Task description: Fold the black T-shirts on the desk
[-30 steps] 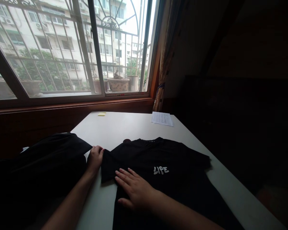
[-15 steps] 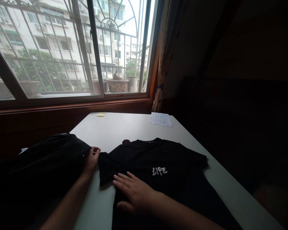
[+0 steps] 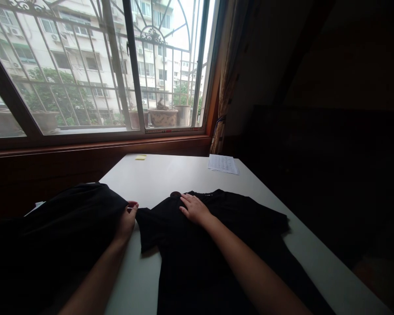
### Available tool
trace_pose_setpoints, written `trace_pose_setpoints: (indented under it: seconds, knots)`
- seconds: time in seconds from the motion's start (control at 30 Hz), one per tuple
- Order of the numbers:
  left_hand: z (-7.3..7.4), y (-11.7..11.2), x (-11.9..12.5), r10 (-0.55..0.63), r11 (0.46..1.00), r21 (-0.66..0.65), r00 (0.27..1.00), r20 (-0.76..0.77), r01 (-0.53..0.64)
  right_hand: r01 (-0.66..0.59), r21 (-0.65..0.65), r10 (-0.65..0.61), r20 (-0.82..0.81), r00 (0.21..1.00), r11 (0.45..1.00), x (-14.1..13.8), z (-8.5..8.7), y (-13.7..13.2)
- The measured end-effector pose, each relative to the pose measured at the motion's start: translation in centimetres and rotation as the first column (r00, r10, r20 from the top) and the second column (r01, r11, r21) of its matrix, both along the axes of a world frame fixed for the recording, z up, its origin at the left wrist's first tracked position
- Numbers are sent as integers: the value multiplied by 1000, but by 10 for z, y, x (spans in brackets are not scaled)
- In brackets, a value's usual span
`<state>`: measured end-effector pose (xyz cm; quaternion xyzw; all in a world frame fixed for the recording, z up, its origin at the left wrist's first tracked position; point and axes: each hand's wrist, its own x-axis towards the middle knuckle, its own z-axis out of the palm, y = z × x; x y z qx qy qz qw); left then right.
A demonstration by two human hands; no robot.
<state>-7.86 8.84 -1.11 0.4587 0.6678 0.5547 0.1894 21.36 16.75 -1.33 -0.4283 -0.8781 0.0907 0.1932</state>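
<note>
t-shirt [image 3: 180, 258] lies spread on white table [image 3: 170, 170]. right hand [image 3: 195, 209], flat with fingers extended, has shifted from sleeve side [image 3: 153, 232] to collar [image 3: 213, 193]; smoothing seems now centred there. left hand [image 3: 126, 223] at sleeve end; cannot tell if pinching. dark round object [image 3: 175, 193] touches shoulder edge; black garment [image 3: 68, 227] crowds left; papers [image 3: 222, 164] clear.

Your right hand [image 3: 195, 209] lies spread on the black shirt [image 3: 187, 258], near its collar and a dark disc [image 3: 175, 194]. Your left [image 3: 127, 222] is between the sleeve and a black heap [image 3: 72, 223], its grip unclear. Papers [image 3: 223, 164] and a yellow note [image 3: 141, 157] lie across the table [image 3: 160, 175].
</note>
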Motion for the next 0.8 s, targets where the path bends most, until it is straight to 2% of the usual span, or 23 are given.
trace_pose_setpoints:
  seconds: [0.13, 0.33, 0.4, 0.47, 0.53, 0.6, 0.7, 0.8]
  knots:
    - [1, 0, 1, -15, 1000, -10, 1000, 7, 15, 13, 5, -12, -50, 999, 1000, -1, -3, 0]
    - [9, -9, 7, -50, 995, -92, 997, -67, 44, 10, -12, -12, -199, 980, 1000, -11, 9, -12]
    - [13, -14, 7, -131, 977, -184, 982, -134, 105, 1, -54, -14, -254, 967, 999, -17, 13, -17]
    - [19, -19, 6, -242, 937, -296, 955, -173, 184, -28, -116, -9, -301, 954, 993, -23, 17, -22]
    - [27, -23, 6, -316, 912, -327, 933, -172, 249, -64, -183, 0, -332, 943, 981, -31, 19, -26]
    - [34, -27, 11, -336, 922, -253, 930, -152, 292, -109, -335, -44, -418, 907, 936, -38, 19, -28]
    - [44, -33, 28, -385, 921, -78, 922, -46, 381, -192, -583, -195, -534, 823, 789, -44, 22, -30]
    - [50, -44, 57, -536, 843, 32, 844, -13, 536, -229, -682, -274, -545, 792, 694, -41, 28, -30]
